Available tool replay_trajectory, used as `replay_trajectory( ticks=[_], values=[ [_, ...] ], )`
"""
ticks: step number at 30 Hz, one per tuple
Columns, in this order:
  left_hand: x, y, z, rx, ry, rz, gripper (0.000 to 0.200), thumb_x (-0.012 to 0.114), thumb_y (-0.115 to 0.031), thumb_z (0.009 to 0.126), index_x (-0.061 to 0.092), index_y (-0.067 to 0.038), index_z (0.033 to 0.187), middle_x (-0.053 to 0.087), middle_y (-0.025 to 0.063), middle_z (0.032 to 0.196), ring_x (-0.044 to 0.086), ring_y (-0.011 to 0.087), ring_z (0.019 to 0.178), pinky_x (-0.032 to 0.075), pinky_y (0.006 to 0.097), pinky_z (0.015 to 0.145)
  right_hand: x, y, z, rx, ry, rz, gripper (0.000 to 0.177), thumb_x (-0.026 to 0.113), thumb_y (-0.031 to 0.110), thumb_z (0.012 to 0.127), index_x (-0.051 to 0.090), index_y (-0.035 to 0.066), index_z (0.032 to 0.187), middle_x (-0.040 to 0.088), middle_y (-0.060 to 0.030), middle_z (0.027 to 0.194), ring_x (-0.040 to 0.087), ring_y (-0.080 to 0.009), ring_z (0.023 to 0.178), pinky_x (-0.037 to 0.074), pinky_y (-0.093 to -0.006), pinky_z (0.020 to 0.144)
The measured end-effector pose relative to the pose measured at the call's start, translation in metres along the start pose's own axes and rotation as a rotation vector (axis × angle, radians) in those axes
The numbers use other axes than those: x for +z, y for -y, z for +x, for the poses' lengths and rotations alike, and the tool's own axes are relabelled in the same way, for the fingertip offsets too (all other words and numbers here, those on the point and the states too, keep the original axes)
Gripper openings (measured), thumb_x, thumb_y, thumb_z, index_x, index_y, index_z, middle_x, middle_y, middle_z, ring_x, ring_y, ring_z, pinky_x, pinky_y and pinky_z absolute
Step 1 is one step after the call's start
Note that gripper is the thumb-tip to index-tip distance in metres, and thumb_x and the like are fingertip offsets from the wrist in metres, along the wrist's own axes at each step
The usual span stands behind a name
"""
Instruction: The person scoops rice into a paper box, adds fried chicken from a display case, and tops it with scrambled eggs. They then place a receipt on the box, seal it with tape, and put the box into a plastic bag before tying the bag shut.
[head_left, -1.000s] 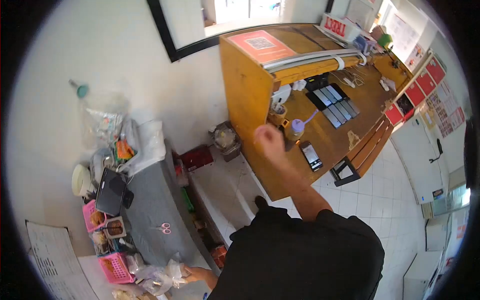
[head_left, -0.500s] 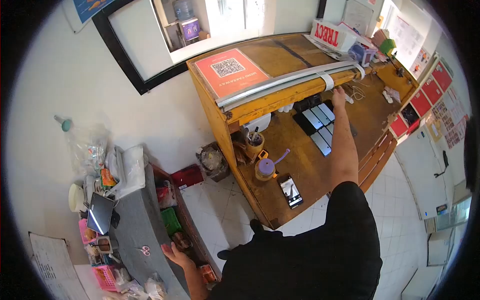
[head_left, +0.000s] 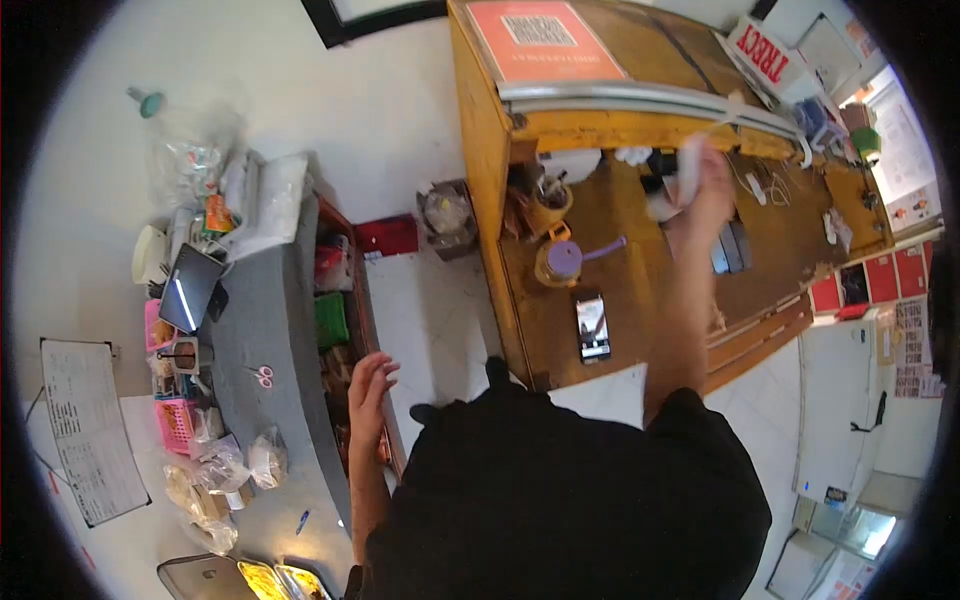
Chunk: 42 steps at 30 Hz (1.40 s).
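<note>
My right hand [head_left: 712,185] is blurred above the wooden desk [head_left: 640,330], its fingers closed round a white object [head_left: 690,168] too smeared to identify. Just above it runs the metal rail [head_left: 640,97] on the shelf edge. Below the hand, dark phones or tablets [head_left: 733,248] lie partly hidden by my forearm. My left hand [head_left: 372,385] hovers beside the grey counter [head_left: 285,420], fingers slightly bent and apart, holding nothing.
A lit phone [head_left: 592,328], a purple-lidded jar [head_left: 563,262] and a pen cup [head_left: 548,205] stand on the desk. Pink-handled scissors [head_left: 263,377], a tablet [head_left: 192,288] and plastic bags [head_left: 222,465] rest on the counter. A bin [head_left: 447,215] sits between.
The view has shifted. My right hand has drawn back from the shelf edge with the white object in it. My left hand has risen and its fingers have curled a little.
</note>
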<state>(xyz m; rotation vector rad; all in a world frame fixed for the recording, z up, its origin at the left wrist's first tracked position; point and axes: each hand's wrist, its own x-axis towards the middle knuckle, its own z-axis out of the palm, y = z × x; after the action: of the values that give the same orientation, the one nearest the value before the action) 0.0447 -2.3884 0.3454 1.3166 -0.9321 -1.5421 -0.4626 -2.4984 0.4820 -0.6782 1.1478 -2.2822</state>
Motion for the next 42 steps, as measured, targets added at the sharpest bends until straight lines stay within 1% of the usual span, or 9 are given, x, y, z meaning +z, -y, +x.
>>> replay_trajectory(
  ticks=[2, 4, 5, 10, 19, 32, 35, 39, 42],
  values=[
    [0.034, -0.028, -0.003, 0.189, 0.35, 0.152, 0.043, 0.053, -0.023, 0.098, 0.046, -0.002, 0.135, 0.054, 0.0118, 0.131, 0.051, 0.0232, 0.122, 0.042, 0.0385, 0.099, 0.045, -0.035, -0.112, 0.12, 0.223, -0.189, 0.025, 0.066, 0.008, 0.085, 0.062, 0.001, 0.109, 0.066, -0.0101, 0.102, 0.064, -0.0207, 0.095, 0.051, -0.0327, 0.085],
    [0.064, -0.048, -0.002, 0.323, 0.373, 0.028, 0.047, 0.053, -0.024, 0.099, 0.043, 0.001, 0.137, 0.052, 0.0137, 0.132, 0.049, 0.0245, 0.125, 0.041, 0.0387, 0.101, 0.088, -0.042, -0.199, 0.278, 0.933, -0.2, 0.024, 0.067, 0.007, 0.083, 0.067, 0.002, 0.107, 0.068, -0.0121, 0.107, 0.065, -0.0221, 0.095, 0.051, -0.0323, 0.083],
    [0.066, -0.052, -0.002, 0.491, 0.379, -0.099, 0.051, 0.052, -0.026, 0.099, 0.039, 0.004, 0.138, 0.051, 0.0156, 0.133, 0.047, 0.0258, 0.127, 0.039, 0.0389, 0.104, 0.104, -0.066, -0.234, -0.007, 1.074, -0.321, 0.021, 0.067, 0.009, 0.083, 0.068, 0.004, 0.104, 0.068, -0.0152, 0.103, 0.066, -0.0261, 0.092, 0.051, -0.0342, 0.08],
    [0.005, -0.076, -0.002, 0.387, -0.266, -0.572, 0.037, 0.044, -0.029, 0.103, 0.047, -0.001, 0.127, 0.058, 0.007, 0.085, 0.058, 0.0191, 0.08, 0.047, 0.0486, 0.091, 0.15, -0.078, -0.316, 0.311, 1.464, -0.346, 0.022, 0.068, 0.012, 0.085, 0.068, 0.005, 0.106, 0.068, -0.0158, 0.091, 0.067, -0.0263, 0.075, 0.05, -0.0357, 0.065],
    [-0.211, -0.073, -0.109, 0.59, -0.678, -0.589, 0.038, 0.042, -0.032, 0.103, 0.045, -0.005, 0.13, 0.057, 0.0086, 0.088, 0.053, 0.0197, 0.074, 0.047, 0.0417, 0.073, 0.181, -0.228, -0.457, -0.182, 2.218, -1.14, 0.032, 0.062, 0.032, 0.089, 0.066, 0.012, 0.114, 0.069, -0.01, 0.104, 0.063, -0.03, 0.097, 0.049, -0.0459, 0.085],
    [-0.303, -0.068, -0.208, 0.654, -1.103, -0.314, 0.044, 0.035, -0.032, 0.104, 0.05, 0.006, 0.121, 0.062, 0.0234, 0.083, 0.061, 0.0329, 0.074, 0.05, 0.0452, 0.074, 0.45, -0.367, -0.698, 0.501, 2.019, -0.42, 0.022, 0.063, 0.02, 0.089, 0.071, 0.002, 0.099, 0.072, -0.0121, 0.084, 0.067, -0.0183, 0.074, 0.051, -0.0323, 0.067],
    [-0.3, -0.063, -0.201, 0.703, -1.29, -0.369, 0.044, 0.036, -0.034, 0.103, 0.05, 0.004, 0.12, 0.061, 0.0221, 0.086, 0.06, 0.0322, 0.075, 0.049, 0.0453, 0.072, 0.464, -0.425, -0.768, 0.191, 2.077, -0.199, 0.024, 0.063, 0.023, 0.09, 0.071, 0.002, 0.099, 0.071, -0.0134, 0.081, 0.066, -0.0199, 0.074, 0.051, -0.0335, 0.066],
    [-0.292, -0.065, -0.193, 0.691, -1.502, -0.429, 0.045, 0.038, -0.035, 0.103, 0.049, 0.005, 0.121, 0.061, 0.0213, 0.09, 0.061, 0.0316, 0.078, 0.05, 0.0457, 0.073, 0.467, -0.454, -0.854, 0.563, 2.166, -0.231, 0.025, 0.064, 0.025, 0.089, 0.071, 0.003, 0.1, 0.07, -0.0159, 0.081, 0.066, -0.0234, 0.075, 0.051, -0.0356, 0.066],
    [-0.288, -0.06, -0.185, 0.634, -1.613, -0.388, 0.044, 0.037, -0.033, 0.104, 0.049, 0.007, 0.121, 0.062, 0.0212, 0.092, 0.062, 0.0312, 0.08, 0.051, 0.046, 0.076, 0.454, -0.484, -0.907, 0.244, 2.175, -0.24, 0.024, 0.066, 0.026, 0.088, 0.073, 0.004, 0.096, 0.071, -0.0134, 0.082, 0.065, -0.0217, 0.073, 0.05, -0.0347, 0.066]
  ],
)
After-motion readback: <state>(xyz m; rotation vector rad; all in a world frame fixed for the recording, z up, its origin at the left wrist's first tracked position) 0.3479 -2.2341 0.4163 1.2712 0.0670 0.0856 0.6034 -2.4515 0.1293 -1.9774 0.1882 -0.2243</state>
